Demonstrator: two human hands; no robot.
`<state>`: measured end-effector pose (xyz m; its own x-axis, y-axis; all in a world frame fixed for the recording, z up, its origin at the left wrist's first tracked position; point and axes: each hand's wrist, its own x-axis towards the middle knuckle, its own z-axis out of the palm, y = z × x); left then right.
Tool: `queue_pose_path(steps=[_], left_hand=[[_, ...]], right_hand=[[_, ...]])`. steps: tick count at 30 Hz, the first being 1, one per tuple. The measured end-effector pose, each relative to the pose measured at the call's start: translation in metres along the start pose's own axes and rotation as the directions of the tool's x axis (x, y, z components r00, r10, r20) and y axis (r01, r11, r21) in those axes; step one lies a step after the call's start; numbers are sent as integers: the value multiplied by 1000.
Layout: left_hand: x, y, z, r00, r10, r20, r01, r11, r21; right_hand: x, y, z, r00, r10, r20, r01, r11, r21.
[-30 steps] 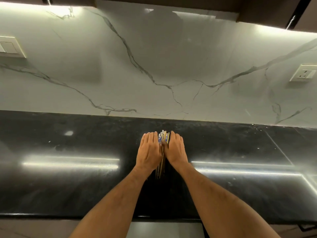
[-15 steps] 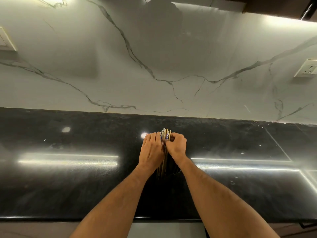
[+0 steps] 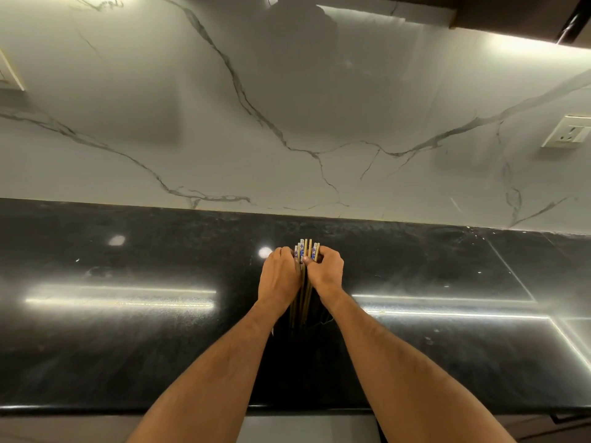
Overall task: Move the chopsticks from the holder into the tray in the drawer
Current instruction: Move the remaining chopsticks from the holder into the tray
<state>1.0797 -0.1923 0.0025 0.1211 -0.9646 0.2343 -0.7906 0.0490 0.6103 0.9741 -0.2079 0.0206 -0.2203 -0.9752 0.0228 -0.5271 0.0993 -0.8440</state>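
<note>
Your left hand and right hand are side by side in the middle of the frame. Both have their fingers curled in a tight grip around the bundle of chopsticks. The tops stick up past your fingers. The bundle stands over the shiny black surface, below the white marble wall.

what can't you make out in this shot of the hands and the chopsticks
- Chopsticks: head view, the left hand and right hand hide the middles; the count is unclear.
- Holder: not discernible against the black countertop.
- Drawer and tray: not visible, below the bottom edge.
- Wall socket: too small to read.
</note>
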Motion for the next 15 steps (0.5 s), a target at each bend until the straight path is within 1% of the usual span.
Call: queue_pose_path(steps=[3, 5, 9, 15], left_hand=[[-1, 1, 0, 1000, -16, -6, 16, 999, -42], [-2, 1, 0, 999, -20, -29, 19, 999, -38], [-7, 2, -2, 995, -7, -97, 3, 999, -44], [-14, 9, -8, 992, 4, -126, -17, 994, -105]], right_hand=[[0, 1, 0, 999, 16, -27, -15, 1000, 20], [-1, 1, 0, 998, 31, -53, -30, 999, 28], [-5, -1, -2, 995, 51, -89, -46, 997, 62], [-11, -8, -6, 990, 76, -122, -66, 994, 84]])
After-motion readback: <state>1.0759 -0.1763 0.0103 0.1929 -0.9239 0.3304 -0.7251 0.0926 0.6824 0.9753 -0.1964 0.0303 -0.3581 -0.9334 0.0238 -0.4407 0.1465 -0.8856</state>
